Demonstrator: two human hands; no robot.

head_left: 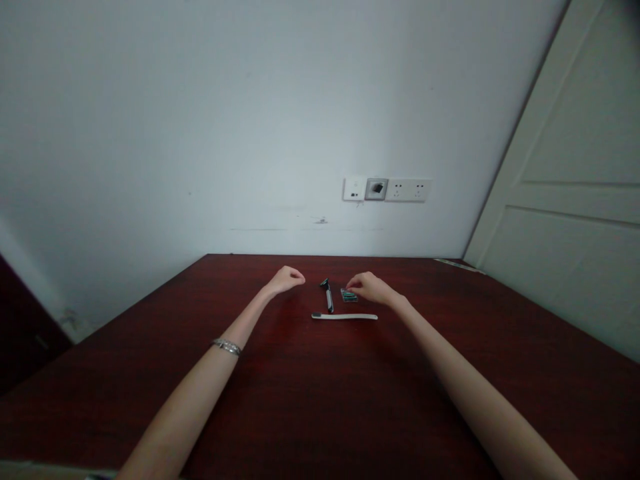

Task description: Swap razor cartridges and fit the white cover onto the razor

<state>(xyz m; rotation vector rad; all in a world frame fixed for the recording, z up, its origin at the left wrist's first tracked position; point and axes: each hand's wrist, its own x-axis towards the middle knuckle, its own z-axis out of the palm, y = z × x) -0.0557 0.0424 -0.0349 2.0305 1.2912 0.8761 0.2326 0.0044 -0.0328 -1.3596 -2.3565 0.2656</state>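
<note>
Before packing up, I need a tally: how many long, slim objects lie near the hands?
2: a black-and-grey razor between the left hand and right hand, and a white, dark-ended stick lying crosswise nearer the viewer.

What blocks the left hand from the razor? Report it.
Nothing visible: only tabletop lies between the left hand and the razor. The long white stick lies nearer the wearer, off that path.

Single head cam, sitting above the near side of the dark red wooden bench (310, 407), looking forward and down, facing the plain white wall (280, 120). Super wide shot, so the bare left hand (287, 279) and bare right hand (369, 287) look kinda far off.
</note>
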